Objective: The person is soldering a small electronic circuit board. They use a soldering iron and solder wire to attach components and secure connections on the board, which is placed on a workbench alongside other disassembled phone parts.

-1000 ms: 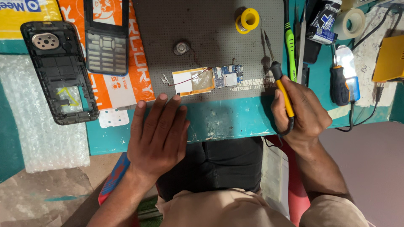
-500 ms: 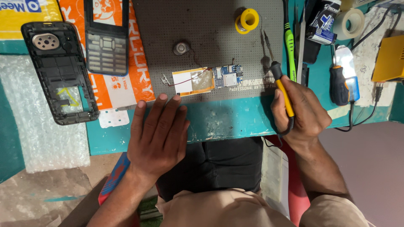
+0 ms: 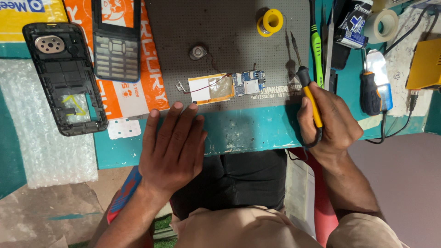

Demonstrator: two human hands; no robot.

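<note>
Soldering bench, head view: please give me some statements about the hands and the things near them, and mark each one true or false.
1. The right hand grips a soldering iron. True.
2. The left hand holds the circuit board. False: it lies flat on the teal table edge, empty.
3. The solder spool is yellow. True.
4. The keypad phone lies on the grey mat. False: it lies left of the mat.
</note>
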